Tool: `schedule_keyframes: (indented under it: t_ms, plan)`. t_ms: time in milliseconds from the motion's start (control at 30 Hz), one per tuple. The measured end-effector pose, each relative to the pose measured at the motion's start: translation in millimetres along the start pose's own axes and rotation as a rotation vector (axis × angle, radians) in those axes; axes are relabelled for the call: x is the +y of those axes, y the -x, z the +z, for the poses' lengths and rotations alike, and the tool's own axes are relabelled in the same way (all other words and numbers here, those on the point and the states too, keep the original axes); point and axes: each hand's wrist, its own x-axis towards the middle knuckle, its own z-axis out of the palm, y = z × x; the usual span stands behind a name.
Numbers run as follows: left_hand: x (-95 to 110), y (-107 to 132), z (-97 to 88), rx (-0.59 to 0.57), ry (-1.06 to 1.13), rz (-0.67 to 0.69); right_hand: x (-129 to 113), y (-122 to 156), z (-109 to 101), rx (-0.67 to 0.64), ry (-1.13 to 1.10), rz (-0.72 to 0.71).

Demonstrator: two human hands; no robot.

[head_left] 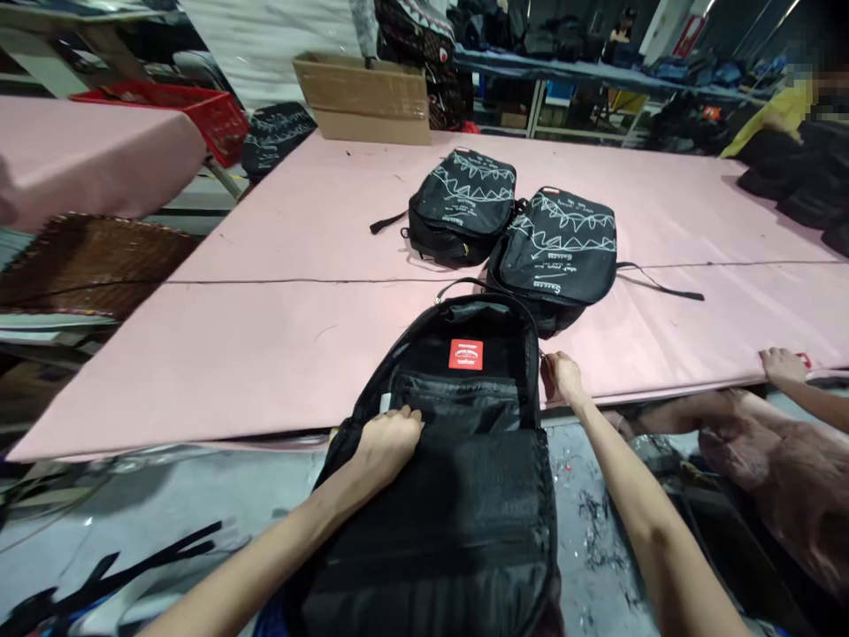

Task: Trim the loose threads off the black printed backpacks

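Note:
A black backpack lies unzipped and opened up in front of me, its upper end resting on the pink table edge. Inside it a red label sits above a dark inner pocket. My left hand is closed in a fist on the backpack's lining, beside the pocket's left end; its fingertips are partly hidden. At the right rim, my right hand pinches a small zipper pull. Two closed black backpacks with white drawings, one at left and one at right, lie just beyond.
A cardboard box stands at the far edge of the pink table. Left are a red crate and a woven basket. Another person's hand rests at the table's right edge. Dark bags pile up at far right.

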Motion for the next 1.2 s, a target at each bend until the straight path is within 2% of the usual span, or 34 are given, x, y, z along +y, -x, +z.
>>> schedule_keyframes:
  t_ms: [67, 133, 200, 267, 367, 467, 567, 700, 900, 1033, 1133, 1200]
  plan:
    - [6.5, 6.2, -7.9, 0.052, 0.080, 0.065, 9.2, 7.5, -4.5, -0.026, -0.104, 0.054]
    - [12.6, 11.6, -10.6, 0.078, 0.188, 0.188, 17.7, 29.0, -8.7, -0.055, -0.234, 0.102]
    - [16.7, 14.6, -8.0, 0.055, 0.261, 0.325, 23.1, 62.5, -12.6, -0.089, -0.377, 0.136]
    - [18.9, 14.4, -3.0, 0.013, 0.272, 0.403, 24.7, 101.0, -16.3, -0.111, -0.509, 0.160]
    - [22.0, 11.6, 1.9, -0.054, 0.215, 0.369, 20.8, 150.9, -21.3, -0.091, -0.649, 0.186]
    - [27.2, 11.3, -0.9, -0.119, 0.149, 0.304, 7.9, 177.9, -23.8, -0.027, -0.709, 0.198]
    - [31.8, 15.2, -6.9, -0.139, 0.132, 0.304, -13.1, 182.3, -22.3, 0.013, -0.714, 0.178]
    - [33.4, 22.7, -8.8, -0.131, 0.159, 0.298, -36.7, 170.7, -17.2, -0.067, -0.685, 0.079]
    - [25.6, 21.6, -3.4, -0.113, 0.248, 0.321, -34.5, 162.4, -14.3, -0.148, -0.658, 0.011]
    - [24.5, -5.7, -18.6, -0.157, 0.354, 0.387, -31.2, 162.4, -13.0, -0.154, -0.670, -0.007]
    - [36.6, -34.7, -29.8, -0.042, 0.273, 0.402, -36.2, 164.2, -13.4, -0.121, -0.682, -0.013]
    - [49.4, -49.8, -27.3, 0.026, 0.165, 0.405, -40.8, 169.9, -14.6, -0.073, -0.677, -0.018]
